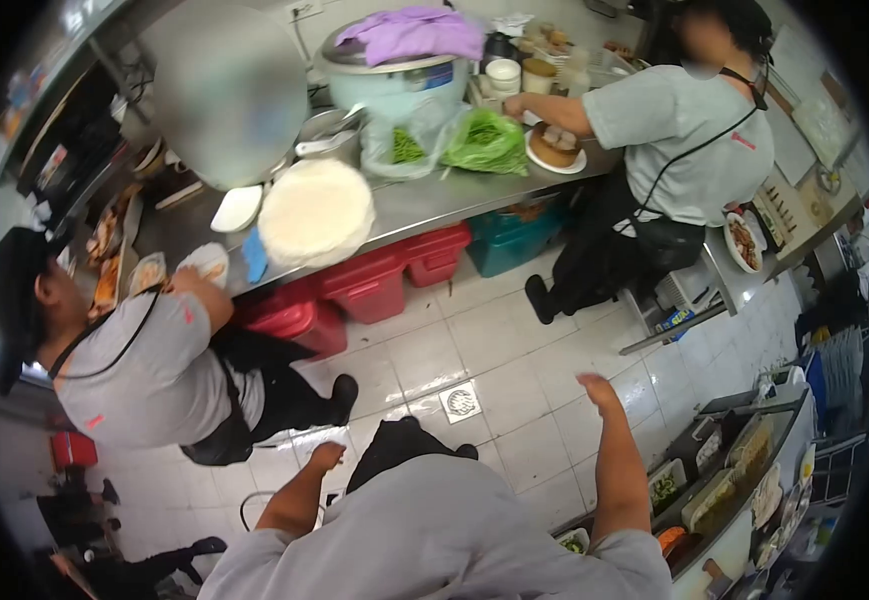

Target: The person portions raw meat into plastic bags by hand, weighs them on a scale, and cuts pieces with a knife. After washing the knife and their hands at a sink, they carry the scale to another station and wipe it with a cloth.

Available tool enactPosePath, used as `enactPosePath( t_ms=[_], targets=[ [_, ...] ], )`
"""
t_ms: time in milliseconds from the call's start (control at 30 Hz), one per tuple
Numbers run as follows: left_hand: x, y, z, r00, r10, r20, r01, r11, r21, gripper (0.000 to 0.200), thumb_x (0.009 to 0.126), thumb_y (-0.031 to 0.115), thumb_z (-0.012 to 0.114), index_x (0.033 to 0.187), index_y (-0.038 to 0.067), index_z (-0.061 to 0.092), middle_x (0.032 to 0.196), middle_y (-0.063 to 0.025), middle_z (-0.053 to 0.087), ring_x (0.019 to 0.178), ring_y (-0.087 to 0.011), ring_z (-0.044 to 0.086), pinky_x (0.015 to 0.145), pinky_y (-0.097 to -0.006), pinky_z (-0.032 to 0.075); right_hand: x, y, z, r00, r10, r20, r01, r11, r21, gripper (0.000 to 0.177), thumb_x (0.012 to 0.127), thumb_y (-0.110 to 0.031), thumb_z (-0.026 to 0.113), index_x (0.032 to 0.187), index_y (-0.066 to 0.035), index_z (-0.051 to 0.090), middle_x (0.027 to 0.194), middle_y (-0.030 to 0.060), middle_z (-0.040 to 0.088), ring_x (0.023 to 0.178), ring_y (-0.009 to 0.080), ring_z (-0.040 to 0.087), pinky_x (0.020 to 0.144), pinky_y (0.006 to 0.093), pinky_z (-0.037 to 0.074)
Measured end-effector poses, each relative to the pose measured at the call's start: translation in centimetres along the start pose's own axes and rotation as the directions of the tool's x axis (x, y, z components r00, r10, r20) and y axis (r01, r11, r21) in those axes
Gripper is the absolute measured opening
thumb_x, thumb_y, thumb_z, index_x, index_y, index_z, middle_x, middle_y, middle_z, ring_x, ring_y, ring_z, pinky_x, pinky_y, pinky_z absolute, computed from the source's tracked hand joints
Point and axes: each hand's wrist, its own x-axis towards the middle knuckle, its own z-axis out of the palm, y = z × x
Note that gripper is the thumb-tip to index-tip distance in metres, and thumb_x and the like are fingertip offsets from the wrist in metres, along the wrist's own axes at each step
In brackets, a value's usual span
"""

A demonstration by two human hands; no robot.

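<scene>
My left hand (328,456) hangs over the floor at the lower left, its fingers curled, with nothing visible in it. Farther out on the right, my right hand (591,386) is held above the tiles with its fingers stretched out, holding nothing. Neither hand touches any object. A floor drain (460,402) lies between them. Nearest to my right arm is a prep counter with a tray of chopped greens (666,486).
A steel counter (409,212) ahead bears stacked pale flat rounds (316,212), a green bag (486,142) and a large cooker (394,85). Red bins (366,285) and a teal bin (516,240) stand below. Co-workers stand left (154,370) and right (694,140).
</scene>
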Motion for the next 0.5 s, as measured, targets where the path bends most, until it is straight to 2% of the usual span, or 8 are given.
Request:
enactPosePath(
  t_ms=[33,67,133,200,267,367,433,500],
  targets=[
    [0.2,-0.2,0.9,0.983,-0.183,-0.012,0.166,0.917,-0.362,0.028,0.068,0.018,0.069,0.091,0.007,0.058,0.080,-0.0121,0.060,0.079,-0.0309,0.059,0.069,-0.0405,0.048,-1.1,-5.5,-1.3,0.998,0.010,0.062,-0.020,0.986,0.164,0.048,0.088,-0.039,0.049,0.120,-0.004,0.051,0.126,0.0118,0.050,0.114,0.0257,0.048,0.096,0.0408,0.036],
    [0.0,1.2,-0.3,0.994,0.105,0.019,-0.106,0.984,0.142,0.030,0.065,0.016,0.070,0.091,0.006,0.058,0.081,-0.0120,0.060,0.078,-0.0300,0.059,0.067,-0.0390,0.049,-1.7,-9.5,-2.3,0.992,0.006,0.127,-0.047,0.946,0.321,0.048,0.088,-0.039,0.050,0.123,-0.006,0.048,0.127,0.0093,0.049,0.113,0.0240,0.048,0.096,0.0427,0.036],
    [0.2,2.4,-0.8,0.986,0.166,-0.028,-0.161,0.976,0.148,0.027,0.073,0.018,0.066,0.095,0.004,0.057,0.085,-0.0105,0.062,0.077,-0.0265,0.061,0.063,-0.0382,0.049,-2.0,-14.3,-3.1,0.927,-0.237,0.290,0.019,0.804,0.595,0.047,0.088,-0.037,0.049,0.126,-0.009,0.043,0.122,0.0073,0.050,0.109,0.0226,0.049,0.092,0.0452,0.038],
    [1.3,5.3,-1.3,0.849,-0.505,0.157,0.481,0.615,-0.625,0.025,0.083,0.022,0.056,0.100,0.004,0.055,0.090,-0.0096,0.062,0.076,-0.0227,0.063,0.062,-0.0373,0.048,0.7,-13.4,-1.3,0.908,-0.277,0.315,0.017,0.775,0.632,0.047,0.084,-0.038,0.053,0.121,-0.009,0.048,0.117,0.0107,0.054,0.107,0.0243,0.052,0.091,0.0458,0.039],
    [3.1,5.7,-2.1,0.749,-0.611,0.258,0.584,0.423,-0.693,0.027,0.089,0.025,0.047,0.105,0.004,0.053,0.096,-0.0100,0.061,0.080,-0.0205,0.064,0.063,-0.0389,0.047,6.0,-7.8,3.2,0.975,-0.091,0.202,0.080,0.995,0.058,0.047,0.080,-0.038,0.057,0.116,-0.010,0.052,0.112,0.0142,0.057,0.106,0.0260,0.054,0.090,0.0464,0.040],
    [6.8,7.6,-4.3,0.698,-0.649,0.303,0.630,0.356,-0.690,0.026,0.088,0.023,0.048,0.107,0.005,0.052,0.101,-0.0108,0.060,0.080,-0.0209,0.064,0.063,-0.0411,0.047,8.6,-4.1,8.8,0.960,0.075,0.271,0.226,0.367,-0.902,0.046,0.073,-0.039,0.063,0.109,-0.010,0.059,0.104,0.0194,0.061,0.103,0.0285,0.057,0.089,0.0473,0.041],
    [9.3,5.9,-5.2,0.837,-0.507,0.206,0.466,0.464,-0.753,0.024,0.086,0.018,0.048,0.104,0.003,0.053,0.096,-0.0112,0.059,0.083,-0.0214,0.063,0.064,-0.0358,0.051,7.5,-8.5,10.6,0.979,-0.095,-0.179,0.043,0.961,-0.275,0.038,0.077,-0.033,0.062,0.102,-0.006,0.060,0.091,0.0138,0.066,0.087,0.0268,0.063,0.076,0.0360,0.050],
    [12.0,4.4,-6.7,0.914,-0.385,0.128,0.349,0.584,-0.733,0.022,0.084,0.012,0.050,0.104,0.002,0.053,0.095,-0.0118,0.057,0.085,-0.0217,0.062,0.065,-0.0328,0.053,10.1,-12.4,10.8,0.996,-0.086,0.037,0.082,0.992,0.099,0.031,0.080,-0.028,0.060,0.099,-0.004,0.060,0.086,0.0100,0.065,0.082,0.0216,0.063,0.073,0.0315,0.049]
  ],
)
